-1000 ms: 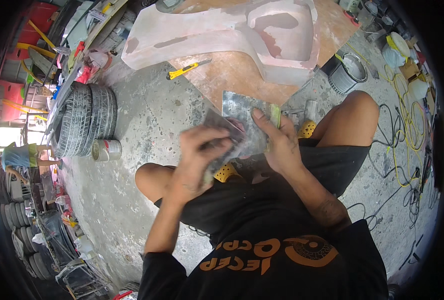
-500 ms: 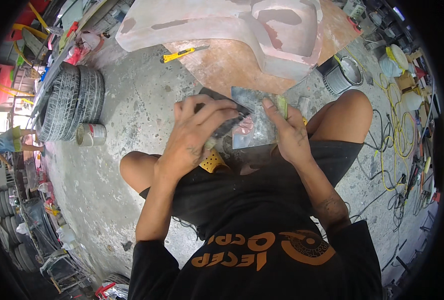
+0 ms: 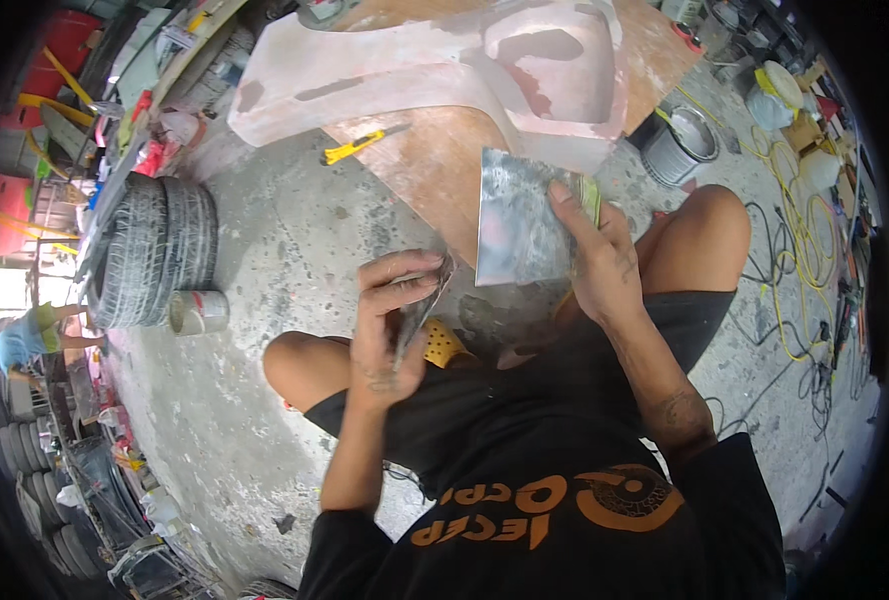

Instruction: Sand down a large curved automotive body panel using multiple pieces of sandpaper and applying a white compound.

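In my right hand (image 3: 605,255) is a flat grey metal putty plate (image 3: 525,225) with a yellow-green strip along one edge; my thumb lies on its smeared face. My left hand (image 3: 385,325) grips a thin dark spreader (image 3: 420,310), turned nearly edge-on, lower and to the left of the plate. The two tools are apart. Beyond them lies a large pale pinkish moulded panel (image 3: 375,85) with darker filler patches, resting on a brown board (image 3: 415,160).
A yellow utility knife (image 3: 365,144) lies by the board's left edge. An open grey can (image 3: 680,150) stands at right, with yellow cord (image 3: 790,255) beyond. Stacked tyres (image 3: 155,250) and a small can (image 3: 200,312) are at left. Another person (image 3: 30,340) bends at far left.
My left hand has drawn down and away from the plate, turning the spreader edge-on. The plate has risen slightly to the right; the pink paste on it is largely gone from view.
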Motion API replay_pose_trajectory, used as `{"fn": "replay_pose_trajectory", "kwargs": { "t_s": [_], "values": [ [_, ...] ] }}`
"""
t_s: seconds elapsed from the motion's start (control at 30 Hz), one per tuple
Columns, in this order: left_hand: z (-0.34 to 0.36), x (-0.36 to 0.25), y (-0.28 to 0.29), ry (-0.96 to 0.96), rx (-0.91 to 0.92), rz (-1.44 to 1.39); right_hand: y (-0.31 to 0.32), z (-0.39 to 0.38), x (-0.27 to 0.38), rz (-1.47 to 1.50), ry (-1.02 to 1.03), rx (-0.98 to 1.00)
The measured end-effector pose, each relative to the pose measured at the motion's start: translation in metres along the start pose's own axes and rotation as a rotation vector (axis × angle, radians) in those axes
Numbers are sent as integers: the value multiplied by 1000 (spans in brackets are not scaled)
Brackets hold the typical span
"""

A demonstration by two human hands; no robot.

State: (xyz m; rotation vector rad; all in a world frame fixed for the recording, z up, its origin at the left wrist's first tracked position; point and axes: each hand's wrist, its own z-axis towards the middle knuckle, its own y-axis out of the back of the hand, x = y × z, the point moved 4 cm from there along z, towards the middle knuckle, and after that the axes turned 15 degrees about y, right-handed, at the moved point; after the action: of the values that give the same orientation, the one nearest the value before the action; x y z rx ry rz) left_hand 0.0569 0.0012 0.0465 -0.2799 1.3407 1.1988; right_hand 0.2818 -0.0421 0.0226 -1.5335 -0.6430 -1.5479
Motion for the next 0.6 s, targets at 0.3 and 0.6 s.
{"fn": "replay_pose_trajectory", "kwargs": {
  "t_s": [0.3,0.6],
  "values": [
    [-1,15,-17,-137,-111,5,-37,-18,-4,401,-128,98],
    [30,-7,21,-54,161,433,-24,-17,-26,148,-72,125]
  ]
}}
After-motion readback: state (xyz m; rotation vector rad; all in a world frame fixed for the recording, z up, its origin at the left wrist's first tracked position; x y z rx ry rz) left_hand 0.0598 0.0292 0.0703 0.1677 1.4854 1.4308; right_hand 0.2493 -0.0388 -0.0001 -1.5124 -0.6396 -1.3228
